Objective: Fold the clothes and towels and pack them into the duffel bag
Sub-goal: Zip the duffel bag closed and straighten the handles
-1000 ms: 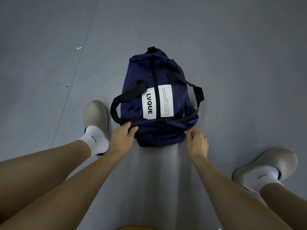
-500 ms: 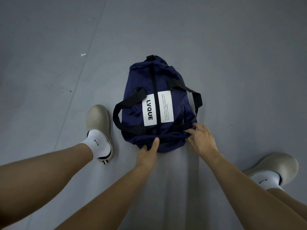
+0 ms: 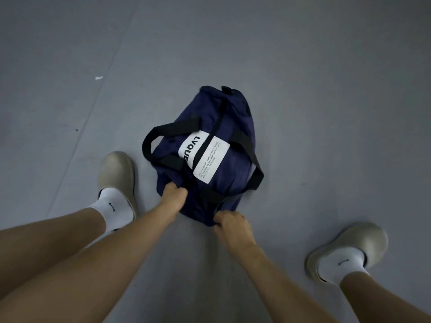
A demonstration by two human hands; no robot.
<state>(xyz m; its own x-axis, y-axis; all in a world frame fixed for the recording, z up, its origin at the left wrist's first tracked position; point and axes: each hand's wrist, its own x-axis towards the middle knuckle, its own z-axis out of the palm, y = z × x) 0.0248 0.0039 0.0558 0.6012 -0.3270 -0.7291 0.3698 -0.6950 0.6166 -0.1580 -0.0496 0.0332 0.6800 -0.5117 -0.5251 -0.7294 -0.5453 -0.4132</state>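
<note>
Lying on the grey floor (image 3: 326,89) is one navy-blue fabric duffel bag (image 3: 235,127), set at a slant, its near end between the person's two bare legs. The bag looks full and rounded, with a black strip running along its top.

It has two black webbing handles: one (image 3: 151,141) loops out to its left side, the other (image 3: 254,166) falls over its right side. One white rectangular label (image 3: 211,157) sits on top of the bag, crossed by the black strip. The left part reads "LVQUE" in large black capitals. The right part carries three lines of small black print, too fine to read with certainty.

Two hands are on the bag's near end. The left hand (image 3: 173,194) has its fingers curled into the navy fabric at the near left corner, grasping it. The right hand (image 3: 231,223) pinches the bag's nearest edge beside a black strap; what exactly lies between its fingers is hidden.

Two beige rounded clog shoes stand on the floor, one (image 3: 116,170) just left of the bag, one (image 3: 356,241) well to its right and nearer. Each foot wears a white sock (image 3: 114,206) with a small dark mark.

Far left of the bag lie one small white scrap (image 3: 99,77) and one dark speck (image 3: 76,130).
</note>
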